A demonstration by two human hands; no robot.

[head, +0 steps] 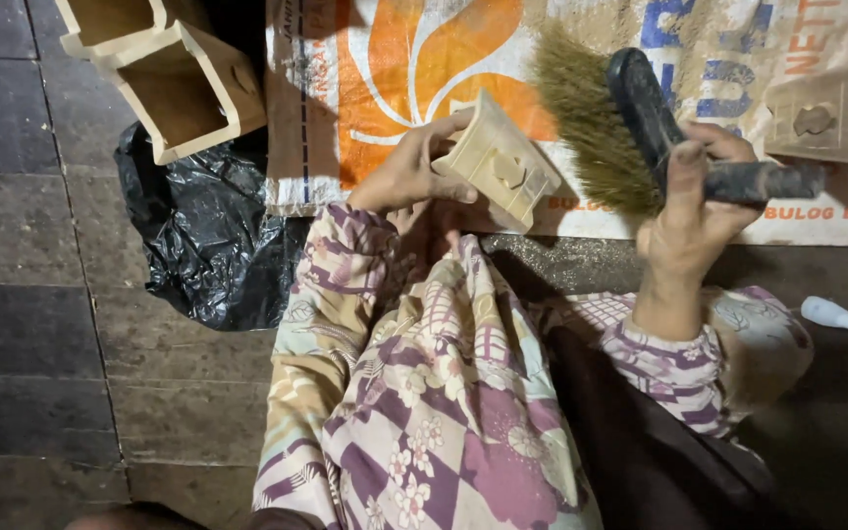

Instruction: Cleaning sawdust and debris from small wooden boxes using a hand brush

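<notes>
Head view, near to far: patterned sleeves and lap at bottom centre, then both hands mid-frame. Left hand (414,172) has its grip closed around a small pale wooden box (499,157), fingers wrapped on its left end. Box sits just right of that grip; long axis runs upper left to lower right, shaped face tilted up toward the camera. Right hand (694,201) has its grip closed on the dark handle of a brush (630,118). Handle runs from right of the grip up-left to the dark head; tan bristles point left, ending just beside the box's right end. Beyond: printed sack (365,69) on the floor, black plastic bag (198,226) centre-left, open wooden boxes (169,74) upper left, another wooden piece (831,118) upper right, small white bottle (831,314) at right.
</notes>
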